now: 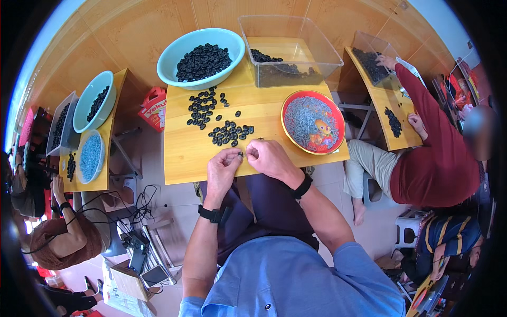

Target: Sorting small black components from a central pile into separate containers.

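Observation:
Close to the near edge of the yellow wooden table (185, 161), my left hand (223, 167) pinches a small black oval piece (241, 154) between thumb and fingertips. Just beside it, my right hand (268, 158) is closed with thumb and forefinger together; what they hold, if anything, is too small to make out. Beyond my hands lie loose black oval pieces (231, 132), with another scattered group (202, 108) farther back. To the right of my right hand stands a red bowl with a yellow rim (285, 122), holding many small grey-blue pieces (306, 113).
At the back stand a light-blue basin (165, 53) of black pieces and a clear plastic bin (317, 53) with more. A person in dark red (438, 158) works at the right table (377, 113); another person (63, 232) sits left. Cables (142, 208) hang at lower left.

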The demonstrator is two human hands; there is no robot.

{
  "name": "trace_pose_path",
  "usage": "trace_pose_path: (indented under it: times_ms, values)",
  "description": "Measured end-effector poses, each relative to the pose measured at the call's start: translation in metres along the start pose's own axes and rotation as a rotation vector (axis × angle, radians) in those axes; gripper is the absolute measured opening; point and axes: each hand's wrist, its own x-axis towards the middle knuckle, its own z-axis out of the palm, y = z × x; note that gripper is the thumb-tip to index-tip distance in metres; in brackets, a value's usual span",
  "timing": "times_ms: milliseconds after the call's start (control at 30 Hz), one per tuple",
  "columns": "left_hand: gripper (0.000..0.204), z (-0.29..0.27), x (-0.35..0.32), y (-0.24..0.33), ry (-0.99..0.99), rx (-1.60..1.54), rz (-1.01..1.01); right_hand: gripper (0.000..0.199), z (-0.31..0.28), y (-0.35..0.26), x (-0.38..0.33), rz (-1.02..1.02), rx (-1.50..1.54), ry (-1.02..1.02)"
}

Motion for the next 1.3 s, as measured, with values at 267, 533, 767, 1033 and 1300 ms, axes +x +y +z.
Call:
trace_pose_path:
  times_ms: [267, 533, 767, 1033, 1300]
  values:
    - [0.018, -0.001, 0.002, -0.003, -0.015, 0.016, 0.007, 0.009, -0.002, -0.001, 0.003, -0.013, -0.016, -0.031]
    - [0.017, 0.0, 0.002, -0.001, -0.012, 0.006, 0.001, 0.008, 0.0, -0.001, 0.004, 0.009, 0.062, -0.03]
    - [0.015, 0.003, 0.002, 0.0, 0.036, -0.004, 0.013, 0.009, 0.016, 0.016, -0.002, 0.125, 0.417, 0.007]
    - [0.016, 0.006, 0.003, -0.004, 0.055, -0.049, 0.016, 0.008, 0.019, 0.024, -0.003, 0.189, 0.616, -0.031]
    - [0.018, 0.005, 0.003, 0.001, 0.022, 0.004, -0.024, 0.01, 0.017, 0.024, -0.005, 0.173, 0.648, -0.03]
